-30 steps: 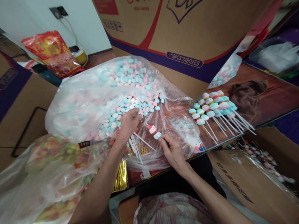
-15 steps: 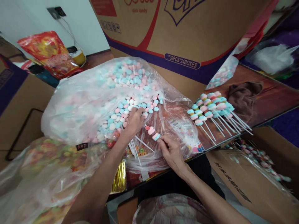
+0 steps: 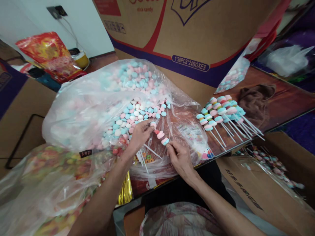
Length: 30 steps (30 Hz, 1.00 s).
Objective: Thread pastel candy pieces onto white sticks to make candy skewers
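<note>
My right hand is closed on the lower end of a candy skewer, which carries pink and blue marshmallows and a red gummy. At the skewer's upper tip, my left hand pinches a pale pink and white marshmallow. A heap of pink, blue and white marshmallows spills from a large clear plastic bag beside the left hand. Below that hand lie several white sticks and some ring gummies. Finished marshmallow skewers are stacked to the right.
A big cardboard box stands behind the bag. At front left lies a bag of colourful gummies, near gold twist ties. An open carton holding skewers is at lower right. A brown cloth lies on the table.
My left hand has come from the marshmallow heap to the skewer's tip with a marshmallow in its fingers. My right hand keeps its hold, nearly still.
</note>
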Each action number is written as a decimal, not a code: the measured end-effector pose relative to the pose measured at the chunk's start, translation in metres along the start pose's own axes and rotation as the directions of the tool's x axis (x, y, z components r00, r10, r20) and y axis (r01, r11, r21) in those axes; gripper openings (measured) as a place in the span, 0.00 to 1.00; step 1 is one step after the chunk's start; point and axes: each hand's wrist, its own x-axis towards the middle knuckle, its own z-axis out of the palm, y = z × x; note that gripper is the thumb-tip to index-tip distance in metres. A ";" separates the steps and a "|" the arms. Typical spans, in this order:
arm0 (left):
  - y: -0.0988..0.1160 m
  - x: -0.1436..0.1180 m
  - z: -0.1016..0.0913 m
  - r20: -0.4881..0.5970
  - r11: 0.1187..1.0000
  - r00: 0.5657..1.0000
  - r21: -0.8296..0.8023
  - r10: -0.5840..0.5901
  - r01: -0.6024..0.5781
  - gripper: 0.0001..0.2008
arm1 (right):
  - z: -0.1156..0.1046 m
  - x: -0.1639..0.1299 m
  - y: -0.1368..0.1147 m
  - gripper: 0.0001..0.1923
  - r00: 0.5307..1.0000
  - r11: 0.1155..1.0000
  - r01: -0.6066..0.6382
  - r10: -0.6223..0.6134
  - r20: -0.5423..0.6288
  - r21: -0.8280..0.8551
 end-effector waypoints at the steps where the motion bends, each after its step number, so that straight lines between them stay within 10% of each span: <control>1: 0.001 -0.003 0.001 0.019 0.988 0.998 -0.144 -0.055 0.057 0.18 | 0.000 0.000 -0.001 0.12 1.000 1.000 0.001 -0.001 0.002 0.000; 8: 0.017 -0.019 -0.001 0.060 0.876 0.983 -0.446 -0.176 0.184 0.22 | 0.000 0.000 -0.001 0.13 1.000 1.000 -0.009 0.009 0.010 -0.001; 30: 0.012 -0.030 0.008 -0.140 0.993 0.983 0.002 0.117 -0.118 0.10 | -0.002 -0.001 -0.001 0.13 1.000 1.000 -0.014 0.014 0.025 -0.001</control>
